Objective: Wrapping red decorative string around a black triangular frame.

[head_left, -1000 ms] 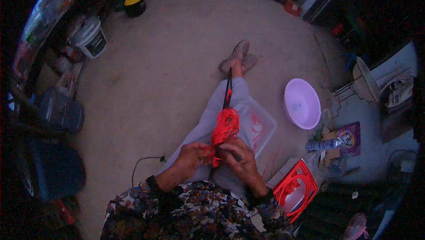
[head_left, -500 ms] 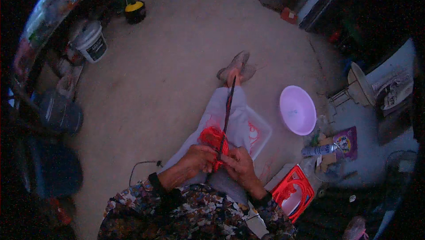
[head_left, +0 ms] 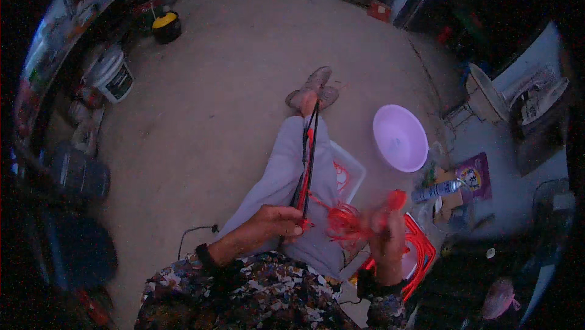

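Note:
My left hand (head_left: 268,225) is closed over my lap, thumb and fingers pinching the near end of long, thin dark strands (head_left: 313,153). These stretch up along my legs to my crossed feet, with some red showing along them. From that grip a red strand runs right to a loose, tangled bundle of red cord (head_left: 344,219). My right hand (head_left: 387,242), smeared by motion, is closed on this bundle beside my right thigh, and part of the red sticks out above the fingers. How the strands are fixed at the feet is too dark to tell.
A clear plastic tray (head_left: 359,175) with red strands lies beside my right leg. Further right are a purple basin (head_left: 400,138), a spray can (head_left: 436,190) and a red-rimmed container (head_left: 420,257). At left stand a white bucket (head_left: 113,77) and dark tubs (head_left: 79,172).
My right hand has moved away to the right from my left hand, drawing the red cord bundle out from the lap. The left hand keeps its hold on the strands; the view has shifted slightly.

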A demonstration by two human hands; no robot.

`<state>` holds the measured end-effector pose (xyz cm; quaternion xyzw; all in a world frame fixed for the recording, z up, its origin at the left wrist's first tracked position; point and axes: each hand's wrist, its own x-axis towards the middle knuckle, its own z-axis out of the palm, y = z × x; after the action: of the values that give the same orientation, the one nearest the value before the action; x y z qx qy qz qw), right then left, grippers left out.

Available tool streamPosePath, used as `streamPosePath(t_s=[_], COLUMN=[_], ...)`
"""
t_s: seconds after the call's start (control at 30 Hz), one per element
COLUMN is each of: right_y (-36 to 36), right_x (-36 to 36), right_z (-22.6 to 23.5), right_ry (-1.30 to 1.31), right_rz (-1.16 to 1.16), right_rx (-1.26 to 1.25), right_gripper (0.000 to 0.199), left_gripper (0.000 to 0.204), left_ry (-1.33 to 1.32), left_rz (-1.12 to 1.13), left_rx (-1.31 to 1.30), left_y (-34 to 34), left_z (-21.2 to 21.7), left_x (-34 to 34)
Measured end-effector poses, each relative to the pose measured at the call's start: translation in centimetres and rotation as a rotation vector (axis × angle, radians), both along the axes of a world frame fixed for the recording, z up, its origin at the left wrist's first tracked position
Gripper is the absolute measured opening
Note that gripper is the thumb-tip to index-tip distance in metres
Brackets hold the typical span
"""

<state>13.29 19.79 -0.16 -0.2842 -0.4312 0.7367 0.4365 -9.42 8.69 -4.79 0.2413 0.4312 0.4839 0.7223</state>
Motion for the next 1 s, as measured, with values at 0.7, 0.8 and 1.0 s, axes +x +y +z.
streamPosePath(t_s=[0.7, 0.8, 1.0], right_y=[-4.6, -4.0, -4.0], right_x=[4.4, 0.5, -0.5], right_z=[-3.5, -4.8, -4.9], right_ry=[-0.918, -0.809, -0.778], right_rz=[-0.160, 0.030, 0.029], right_rx=[-0.147, -0.070, -0.189], right_gripper=[0.030, 0.031, 0.012], left_gripper=[0.031, 0.030, 0.031], left_ry=[0.154, 0.214, 0.237], left_rz=[-0.120, -0.114, -0.096], left_rx=[0.114, 0.113, 0.109], left_y=[2.3, 2.2, 2.2], left_z=[-1.3, -0.9, 0.0], left_x=[2.8, 2.8, 2.3])
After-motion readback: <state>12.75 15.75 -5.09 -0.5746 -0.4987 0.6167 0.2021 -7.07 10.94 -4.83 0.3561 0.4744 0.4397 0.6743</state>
